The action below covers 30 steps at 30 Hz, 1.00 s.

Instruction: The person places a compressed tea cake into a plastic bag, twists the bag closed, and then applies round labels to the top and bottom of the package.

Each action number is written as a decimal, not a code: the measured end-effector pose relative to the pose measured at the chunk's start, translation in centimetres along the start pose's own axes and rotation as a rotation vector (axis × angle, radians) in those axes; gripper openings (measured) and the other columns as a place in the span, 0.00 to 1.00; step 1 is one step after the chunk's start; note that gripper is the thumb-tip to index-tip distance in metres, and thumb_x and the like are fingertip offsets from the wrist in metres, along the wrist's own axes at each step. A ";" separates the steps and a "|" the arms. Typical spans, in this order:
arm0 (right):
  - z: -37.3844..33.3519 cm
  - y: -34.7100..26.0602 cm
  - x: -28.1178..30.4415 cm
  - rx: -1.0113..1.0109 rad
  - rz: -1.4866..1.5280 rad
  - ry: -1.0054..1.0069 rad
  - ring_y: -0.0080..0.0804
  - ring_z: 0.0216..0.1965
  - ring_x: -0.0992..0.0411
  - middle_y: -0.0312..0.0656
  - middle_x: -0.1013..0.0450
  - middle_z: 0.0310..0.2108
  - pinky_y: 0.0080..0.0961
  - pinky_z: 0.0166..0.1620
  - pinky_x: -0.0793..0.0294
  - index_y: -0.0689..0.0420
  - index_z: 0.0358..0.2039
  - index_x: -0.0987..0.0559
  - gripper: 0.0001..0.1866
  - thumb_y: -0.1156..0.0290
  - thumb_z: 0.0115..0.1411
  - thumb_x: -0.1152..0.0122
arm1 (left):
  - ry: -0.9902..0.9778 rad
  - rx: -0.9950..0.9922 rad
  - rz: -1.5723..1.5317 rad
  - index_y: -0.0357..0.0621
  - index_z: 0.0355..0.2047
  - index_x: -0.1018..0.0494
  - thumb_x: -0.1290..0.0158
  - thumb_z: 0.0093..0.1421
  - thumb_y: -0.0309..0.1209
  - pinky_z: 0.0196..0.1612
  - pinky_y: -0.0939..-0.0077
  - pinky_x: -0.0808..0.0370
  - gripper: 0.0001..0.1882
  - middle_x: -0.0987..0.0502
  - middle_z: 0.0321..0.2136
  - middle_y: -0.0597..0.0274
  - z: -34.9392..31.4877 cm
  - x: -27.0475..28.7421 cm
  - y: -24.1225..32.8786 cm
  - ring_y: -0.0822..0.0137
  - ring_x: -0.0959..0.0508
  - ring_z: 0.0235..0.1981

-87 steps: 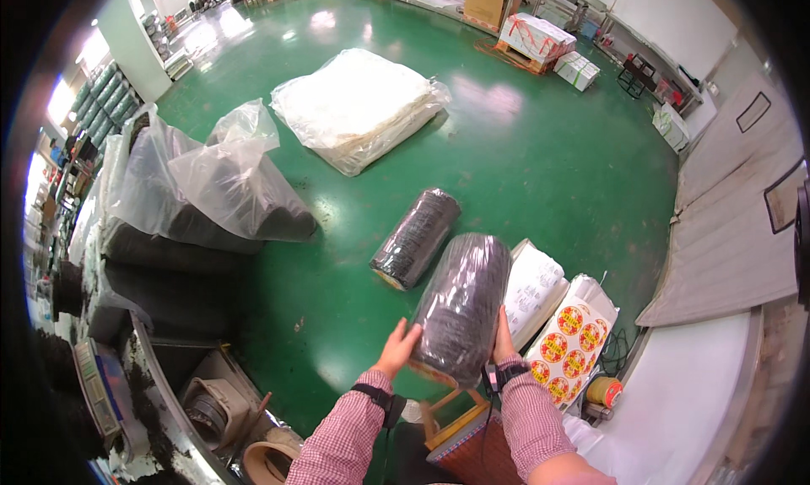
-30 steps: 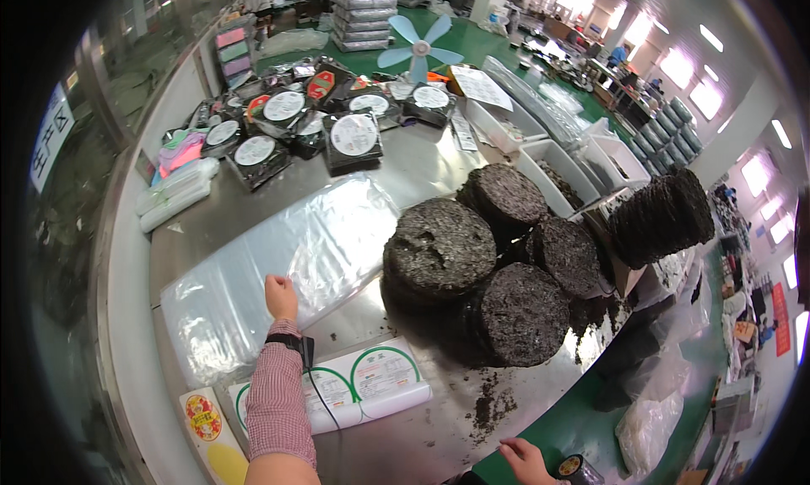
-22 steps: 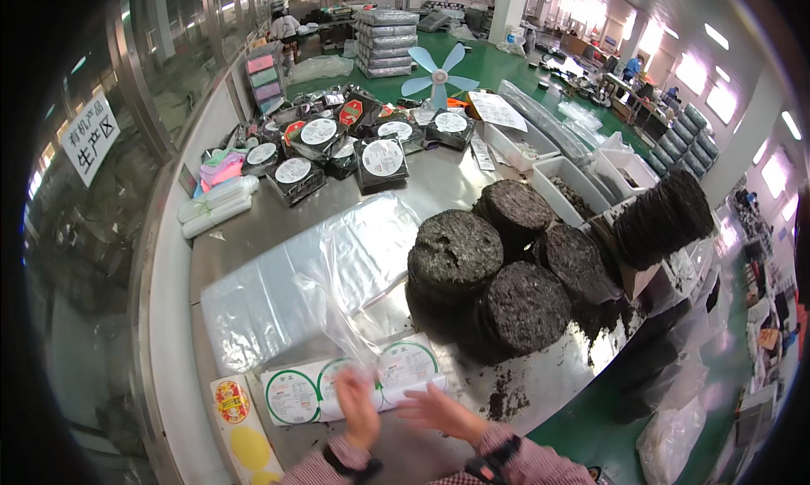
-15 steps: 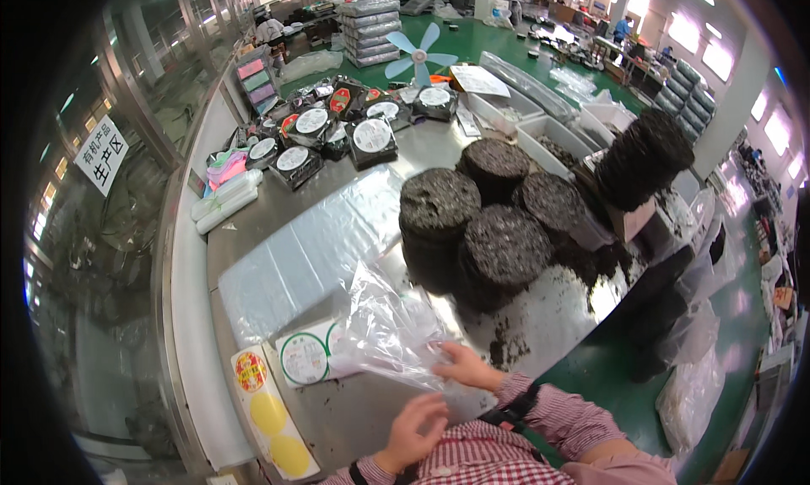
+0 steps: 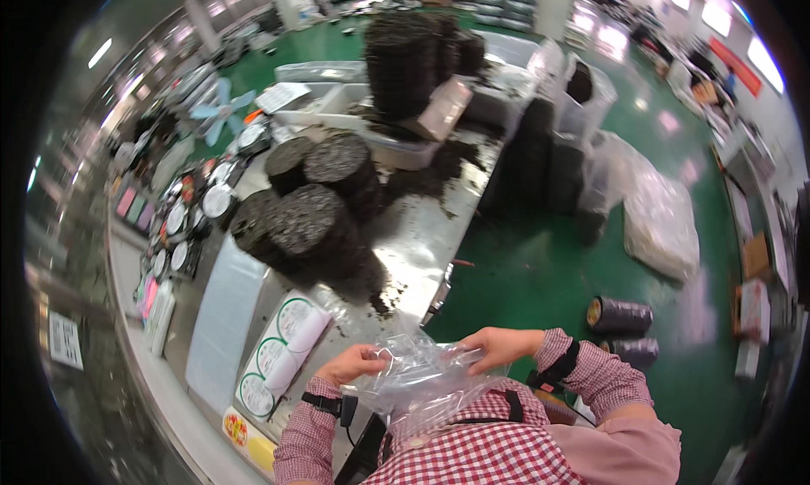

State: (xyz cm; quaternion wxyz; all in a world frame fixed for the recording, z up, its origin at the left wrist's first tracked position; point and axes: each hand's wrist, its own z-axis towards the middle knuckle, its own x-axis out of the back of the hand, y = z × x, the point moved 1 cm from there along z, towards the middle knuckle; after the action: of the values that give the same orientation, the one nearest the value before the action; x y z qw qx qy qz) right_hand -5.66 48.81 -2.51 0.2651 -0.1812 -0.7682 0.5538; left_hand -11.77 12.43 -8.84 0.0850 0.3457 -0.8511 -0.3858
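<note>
A crumpled clear plastic bag (image 5: 422, 379) hangs between my hands, close in front of my checked apron. My left hand (image 5: 353, 364) pinches its left side, fingers pressed together. At the other side my right hand (image 5: 499, 348) grips the film between thumb and fingers. No contents show inside the bag. Beyond my hands, on the metal table (image 5: 422, 240), stand several stacks of dark, rough round sheets (image 5: 308, 219) that look like dried seaweed. Left of the bag lies a strip of round green-edged labels (image 5: 283, 346), beside a flat pile of clear bags (image 5: 221, 316).
A taller dark stack (image 5: 401, 67) rises by white plastic bins (image 5: 342, 105). Black packages with round white labels (image 5: 218, 200) and a blue fan (image 5: 222, 111) are at the left. Right of the table edge, large bags (image 5: 662, 223) and dark rolls (image 5: 620, 314) rest on the green floor.
The view has swung right. My left hand, free with fingers apart before, has taken hold of the bag. The bag has come off the table area toward my body.
</note>
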 end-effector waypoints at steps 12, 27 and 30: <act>-8.1 9.7 -9.6 -0.365 0.280 0.827 0.39 0.43 0.24 0.49 0.24 0.46 0.35 0.43 0.24 0.62 0.44 0.22 0.24 0.53 0.59 0.34 | 0.086 -0.205 -0.268 0.41 0.27 0.28 0.37 0.57 0.22 0.27 0.82 0.29 0.08 0.23 0.24 0.65 13.4 -18.1 0.1 0.75 0.26 0.23; -12.6 15.2 -8.3 0.626 2.014 0.353 0.22 0.23 0.31 0.33 0.29 0.25 0.24 0.33 0.27 0.58 0.34 0.25 0.11 0.64 0.67 0.50 | 0.625 -0.239 -0.072 0.40 0.30 0.29 0.47 0.62 0.24 0.30 0.78 0.27 0.03 0.24 0.27 0.64 16.2 -12.8 -0.3 0.70 0.22 0.28; -10.1 17.3 -10.2 0.036 0.824 1.001 0.29 0.20 0.34 0.32 0.31 0.19 0.26 0.32 0.28 0.57 0.39 0.24 0.11 0.66 0.59 0.39 | 0.416 -0.007 -0.541 0.39 0.33 0.30 0.48 0.58 0.20 0.32 0.72 0.23 0.03 0.24 0.28 0.59 16.7 -13.6 0.2 0.67 0.21 0.30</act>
State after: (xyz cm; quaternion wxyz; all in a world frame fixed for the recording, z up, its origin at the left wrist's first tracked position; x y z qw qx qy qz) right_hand 8.35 56.17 -18.47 0.3599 -0.6929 -0.4101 0.4715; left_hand -8.55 31.37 -18.53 0.1525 0.6298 -0.6919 -0.3185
